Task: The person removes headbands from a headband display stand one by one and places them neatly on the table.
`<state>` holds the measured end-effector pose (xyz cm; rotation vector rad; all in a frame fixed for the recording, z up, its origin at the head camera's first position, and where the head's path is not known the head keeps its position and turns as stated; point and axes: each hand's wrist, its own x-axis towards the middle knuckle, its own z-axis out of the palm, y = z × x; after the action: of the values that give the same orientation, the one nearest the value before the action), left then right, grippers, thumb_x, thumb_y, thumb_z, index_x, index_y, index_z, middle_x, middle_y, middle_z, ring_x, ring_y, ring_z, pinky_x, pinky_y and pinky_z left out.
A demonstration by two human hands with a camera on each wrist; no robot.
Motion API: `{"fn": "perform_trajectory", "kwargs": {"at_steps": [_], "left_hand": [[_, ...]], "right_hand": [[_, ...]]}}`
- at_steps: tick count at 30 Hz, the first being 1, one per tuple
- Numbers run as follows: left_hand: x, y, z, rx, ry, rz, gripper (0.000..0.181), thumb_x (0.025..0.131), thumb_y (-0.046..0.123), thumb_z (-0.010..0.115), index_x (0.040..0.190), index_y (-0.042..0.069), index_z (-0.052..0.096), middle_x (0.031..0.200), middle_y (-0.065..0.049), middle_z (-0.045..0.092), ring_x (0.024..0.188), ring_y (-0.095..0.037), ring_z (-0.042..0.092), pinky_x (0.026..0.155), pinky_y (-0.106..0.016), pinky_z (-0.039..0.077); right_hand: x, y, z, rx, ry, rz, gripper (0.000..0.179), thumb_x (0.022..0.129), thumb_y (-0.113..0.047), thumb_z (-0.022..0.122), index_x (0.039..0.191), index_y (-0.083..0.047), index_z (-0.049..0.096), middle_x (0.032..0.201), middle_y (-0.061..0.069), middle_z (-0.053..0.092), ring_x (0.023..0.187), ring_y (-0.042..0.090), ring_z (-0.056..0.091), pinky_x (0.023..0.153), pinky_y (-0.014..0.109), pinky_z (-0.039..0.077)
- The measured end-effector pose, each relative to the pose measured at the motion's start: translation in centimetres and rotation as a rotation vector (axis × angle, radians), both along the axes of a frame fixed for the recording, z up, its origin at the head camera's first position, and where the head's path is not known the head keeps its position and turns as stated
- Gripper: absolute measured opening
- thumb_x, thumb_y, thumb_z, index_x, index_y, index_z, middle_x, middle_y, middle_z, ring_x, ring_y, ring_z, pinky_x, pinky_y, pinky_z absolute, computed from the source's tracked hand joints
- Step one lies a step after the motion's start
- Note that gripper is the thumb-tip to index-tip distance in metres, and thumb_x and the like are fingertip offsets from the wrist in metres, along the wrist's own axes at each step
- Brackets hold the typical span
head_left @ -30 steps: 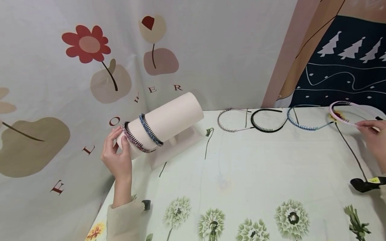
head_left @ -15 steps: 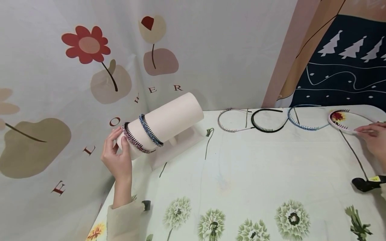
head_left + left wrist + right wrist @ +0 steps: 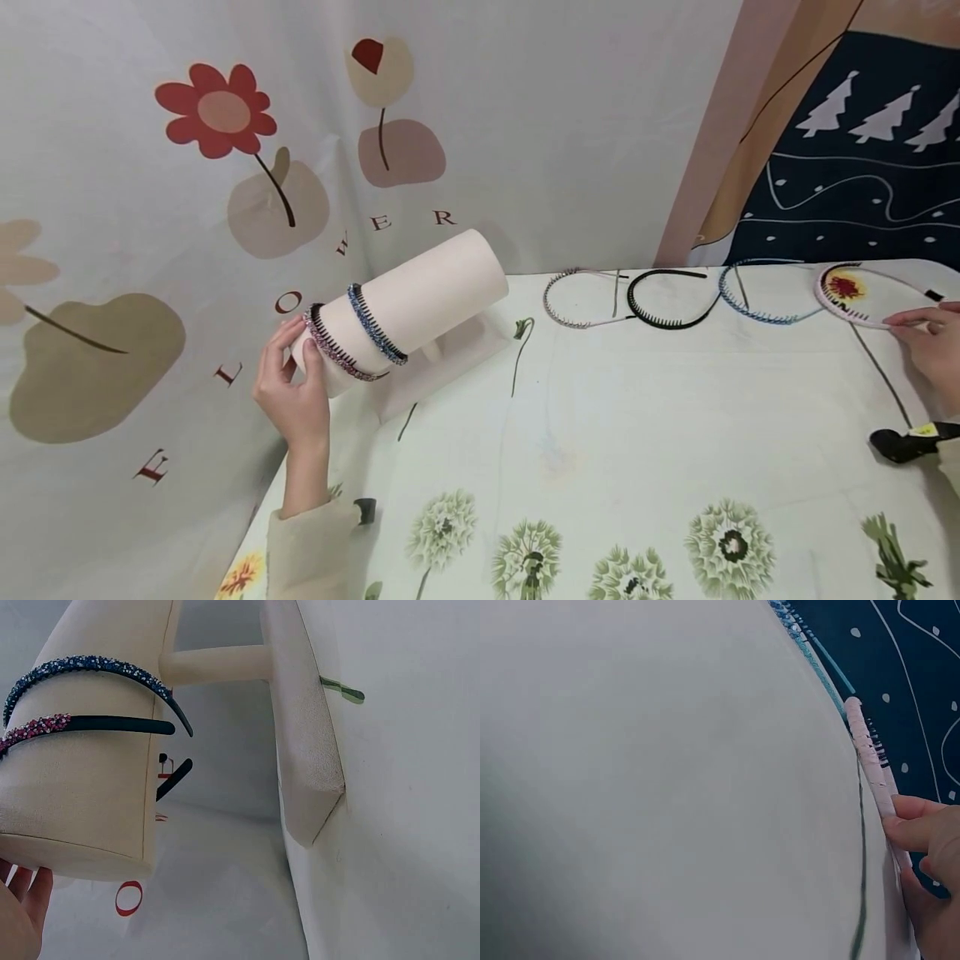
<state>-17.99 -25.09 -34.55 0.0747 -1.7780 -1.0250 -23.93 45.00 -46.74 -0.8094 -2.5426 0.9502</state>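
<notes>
Worktop point(image 3: 645, 433) covered in pale cloth with green dandelion prints lay nearest, a beige sleeve point(image 3: 309, 546) over its left part. Beyond the cuff, the left hand point(image 3: 295, 392) gripped the near end of a cream, padded cylinder point(image 3: 427, 287), thumb in front and fingers curled around the rim, seemingly to steady it. A cream post point(image 3: 217, 664) on a flat cream base point(image 3: 300, 735) held the cylinder raised, which likely left room for headbands to hang freely.

2 were fitted around it: a black toothed headband with pink stones point(image 3: 79, 722) by the gripped end, and a blue stone-studded headband point(image 3: 97, 664) just beside, spaced presumably so each showed.

At the right, the right hand point(image 3: 933, 346) pinched 1 arm of a pale pink toothed headband point(image 3: 870, 761), probably to leave its curve free. Leftward along the worktop's far edge, 3 more formed a row, perhaps for easy reach: light blue toothed point(image 3: 772, 318), plain black toothed point(image 3: 660, 325) and pale pinkish-grey point(image 3: 573, 324). Farthest hung a grey flower-printed cloth point(image 3: 525, 125).
</notes>
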Motion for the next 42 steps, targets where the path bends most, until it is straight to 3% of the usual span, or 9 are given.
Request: {"fn": "perform_trajectory", "kwargs": {"at_steps": [3, 6, 14, 21, 24, 27, 30, 33, 42], "left_hand": [[0.0, 0.0, 0.0, 0.0, 0.0, 0.002, 0.022, 0.09, 0.001, 0.061, 0.108, -0.006, 0.072, 0.118, -0.013, 0.073, 0.12, -0.018, 0.065, 0.094, -0.014, 0.053], [0.1, 0.0, 0.1, -0.004, 0.003, 0.004, 0.022, 0.09, 0.0, 0.061, 0.108, -0.007, 0.071, 0.118, -0.014, 0.073, 0.121, -0.022, 0.065, 0.093, -0.014, 0.053], [-0.1, -0.1, 0.0, -0.008, -0.013, 0.011, 0.022, 0.091, 0.001, 0.061, 0.109, -0.006, 0.072, 0.118, -0.012, 0.073, 0.12, -0.016, 0.065, 0.093, -0.013, 0.053], [-0.1, -0.3, -0.2, -0.009, -0.011, 0.005, 0.022, 0.091, 0.001, 0.061, 0.109, -0.006, 0.071, 0.119, -0.012, 0.073, 0.122, -0.026, 0.064, 0.094, -0.014, 0.053], [-0.1, -0.2, -0.1, -0.009, -0.011, 0.003, 0.022, 0.091, 0.001, 0.061, 0.109, -0.006, 0.071, 0.119, -0.012, 0.073, 0.122, -0.026, 0.064, 0.094, -0.014, 0.053], [0.0, -0.1, 0.0, -0.008, -0.011, 0.003, 0.022, 0.091, 0.001, 0.061, 0.109, -0.007, 0.071, 0.119, -0.013, 0.073, 0.122, -0.024, 0.064, 0.094, -0.014, 0.053], [0.1, 0.0, 0.0, -0.007, -0.01, 0.007, 0.022, 0.091, 0.001, 0.061, 0.109, -0.007, 0.071, 0.119, -0.013, 0.073, 0.121, -0.02, 0.064, 0.094, -0.013, 0.053], [0.1, 0.1, 0.1, -0.007, -0.009, 0.005, 0.022, 0.091, 0.001, 0.061, 0.109, -0.007, 0.071, 0.119, -0.013, 0.073, 0.121, -0.019, 0.064, 0.093, -0.013, 0.053], [0.2, 0.0, -0.1, -0.002, -0.013, 0.003, 0.022, 0.091, 0.002, 0.061, 0.109, -0.006, 0.071, 0.119, -0.013, 0.073, 0.121, -0.021, 0.064, 0.093, -0.014, 0.053]], "right_hand": [[-0.3, 0.4, -0.1, 0.01, -0.008, -0.033, 0.032, 0.104, -0.003, 0.043, 0.131, 0.007, 0.056, 0.107, 0.009, 0.041, 0.11, 0.025, 0.039, 0.099, 0.04, 0.038], [-0.4, 0.7, 0.0, 0.021, -0.026, -0.057, 0.037, 0.105, -0.008, 0.043, 0.139, 0.001, 0.053, 0.101, 0.006, 0.042, 0.088, 0.012, 0.033, 0.08, 0.034, 0.032], [-0.6, 0.7, 0.5, -0.029, -0.04, -0.135, 0.045, 0.104, -0.011, 0.044, 0.148, -0.007, 0.045, 0.098, 0.0, 0.04, 0.082, 0.008, 0.03, 0.071, 0.027, 0.027], [-0.8, 0.5, 1.1, -0.077, -0.047, -0.184, 0.046, 0.103, -0.016, 0.047, 0.149, -0.01, 0.046, 0.097, -0.017, 0.035, 0.076, -0.005, 0.023, 0.067, 0.019, 0.026], [-0.9, 0.5, 1.2, -0.08, -0.062, -0.177, 0.047, 0.103, -0.018, 0.046, 0.149, -0.01, 0.044, 0.101, -0.013, 0.04, 0.079, 0.0, 0.028, 0.068, 0.021, 0.027], [-1.0, 0.5, 1.2, -0.078, -0.095, -0.123, 0.05, 0.105, -0.021, 0.042, 0.152, -0.006, 0.037, 0.126, 0.013, 0.051, 0.097, 0.021, 0.041, 0.081, 0.031, 0.036], [-1.0, 0.6, 1.1, -0.093, -0.139, -0.059, 0.056, 0.105, -0.027, 0.039, 0.154, -0.001, 0.031, 0.151, 0.029, 0.033, 0.12, 0.043, 0.035, 0.098, 0.048, 0.038], [-1.0, 0.7, 1.1, -0.092, -0.187, -0.034, 0.058, 0.105, -0.032, 0.039, 0.153, 0.0, 0.032, 0.155, 0.03, 0.026, 0.127, 0.048, 0.031, 0.105, 0.056, 0.034], [-1.0, 0.6, 1.4, -0.029, -0.152, -0.045, 0.042, 0.104, -0.013, 0.041, 0.141, 0.006, 0.044, 0.116, 0.03, 0.042, 0.086, 0.036, 0.038, 0.065, 0.037, 0.032]]}}
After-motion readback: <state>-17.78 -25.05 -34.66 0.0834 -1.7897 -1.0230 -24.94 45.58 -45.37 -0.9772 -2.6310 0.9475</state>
